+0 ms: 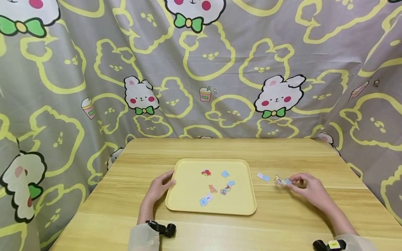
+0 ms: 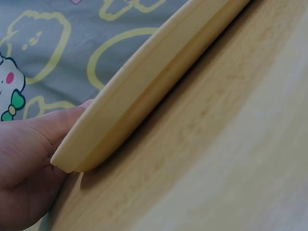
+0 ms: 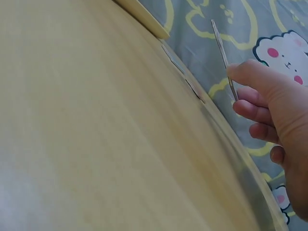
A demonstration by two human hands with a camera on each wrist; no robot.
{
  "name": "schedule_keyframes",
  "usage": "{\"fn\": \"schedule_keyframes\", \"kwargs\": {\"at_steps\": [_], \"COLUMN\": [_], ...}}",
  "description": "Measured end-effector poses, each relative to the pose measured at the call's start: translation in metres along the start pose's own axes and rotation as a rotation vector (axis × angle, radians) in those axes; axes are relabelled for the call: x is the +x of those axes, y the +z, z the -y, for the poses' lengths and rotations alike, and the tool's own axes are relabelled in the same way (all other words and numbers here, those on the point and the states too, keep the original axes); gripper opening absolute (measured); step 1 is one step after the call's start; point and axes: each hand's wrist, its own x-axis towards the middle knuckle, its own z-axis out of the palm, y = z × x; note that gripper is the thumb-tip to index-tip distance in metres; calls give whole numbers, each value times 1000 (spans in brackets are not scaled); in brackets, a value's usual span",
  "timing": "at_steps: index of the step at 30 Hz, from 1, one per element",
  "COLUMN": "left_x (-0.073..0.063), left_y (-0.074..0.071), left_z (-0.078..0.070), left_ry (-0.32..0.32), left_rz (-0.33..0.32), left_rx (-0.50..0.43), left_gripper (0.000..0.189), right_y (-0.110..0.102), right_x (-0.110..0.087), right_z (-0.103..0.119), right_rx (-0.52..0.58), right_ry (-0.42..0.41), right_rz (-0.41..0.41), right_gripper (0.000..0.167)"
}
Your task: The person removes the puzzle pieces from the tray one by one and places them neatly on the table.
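My right hand (image 1: 309, 190) pinches a thin, flat, colourful printed piece (image 1: 284, 181) between thumb and fingers. In the right wrist view this piece (image 3: 221, 53) is seen edge-on, raised above the table. My left hand (image 1: 158, 188) grips the left edge of a yellow tray (image 1: 213, 210). The left wrist view has the thumb at the tray's rim (image 2: 110, 103); the other fingers are partly hidden. Several small printed pieces lie on the tray, among them a red one (image 1: 206, 172), an orange one (image 1: 212, 189) and a blue one (image 1: 225, 173).
A blue and pale-lilac piece (image 1: 263, 177) lies on the wooden table (image 1: 220, 230), between the tray and my right hand. Behind the table hangs a grey curtain (image 1: 176, 62) with cartoon rabbits. Each wrist wears a black camera band (image 1: 161, 228).
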Motion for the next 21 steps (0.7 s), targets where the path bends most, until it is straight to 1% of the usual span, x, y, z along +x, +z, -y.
{"fn": "schedule_keyframes", "kwargs": {"at_steps": [5,8,14,21], "left_x": [0,1,0,1], "left_y": [0,1,0,0], "left_z": [1,2,1,2], "left_ry": [7,-1,-1,7], "left_rz": [1,1,2,-7], "left_rx": [-15,-26,-10,-1], "left_gripper": [51,51,52,51], "right_y": [-4,-6,-9,-11], "right_x": [-1,-1,-3,-8], "right_z": [-4,-5,-6,-14], "right_rx": [-22,-29,-49,-77], "right_ry": [18,32,57,79], "right_rz": [-22,-23,-19,-24], "right_gripper": [17,17,16,17]}}
